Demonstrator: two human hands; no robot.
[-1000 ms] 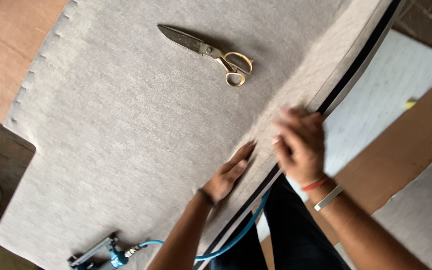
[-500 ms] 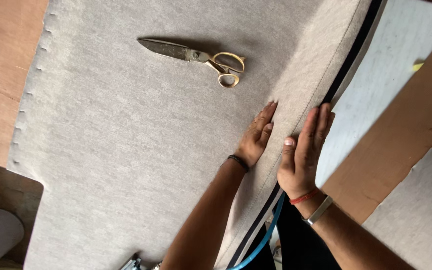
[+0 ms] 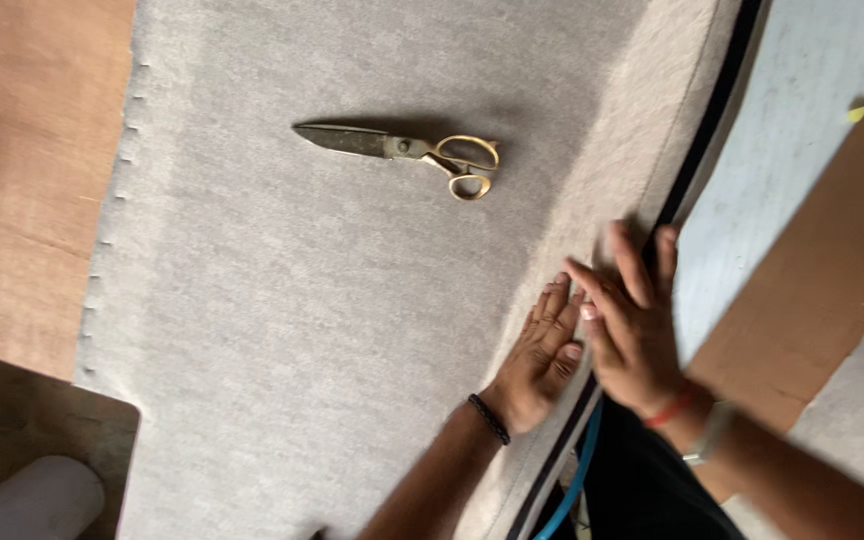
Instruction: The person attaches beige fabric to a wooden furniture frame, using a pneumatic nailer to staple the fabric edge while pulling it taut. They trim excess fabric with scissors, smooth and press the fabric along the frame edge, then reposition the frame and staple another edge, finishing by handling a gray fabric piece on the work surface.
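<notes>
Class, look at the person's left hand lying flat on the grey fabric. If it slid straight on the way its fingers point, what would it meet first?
The left hand points up and slightly right along the grey fabric. Its path looks free, passing right of the scissors, though the right hand lies close beside it.

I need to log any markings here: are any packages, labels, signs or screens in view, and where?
None in view. Only plain grey fabric under both hands, with brass-handled scissors lying on it, and bare brown boards at the sides.
</notes>
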